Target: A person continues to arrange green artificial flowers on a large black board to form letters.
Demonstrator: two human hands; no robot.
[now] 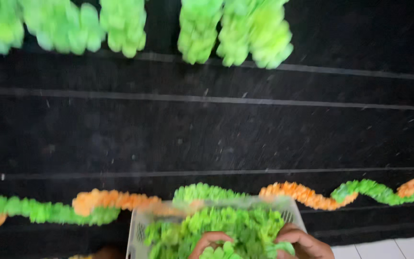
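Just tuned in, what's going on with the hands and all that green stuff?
A person has both hands in a pale slotted basket heaped with green paper-like flowers. The left hand and right hand both rest on the pile, fingers curled into it. Behind the basket, a wavy orange and green garland runs across a black cloth, with fluffy green clusters along its top. The picture is blurred.

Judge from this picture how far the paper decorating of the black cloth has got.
Done: a wavy orange-and-green garland runs across the lower black cloth, and green bunches hang along the top. In hand: the left hand and right hand dig into a basket of green paper flowers. Left: the cloth's middle is bare.
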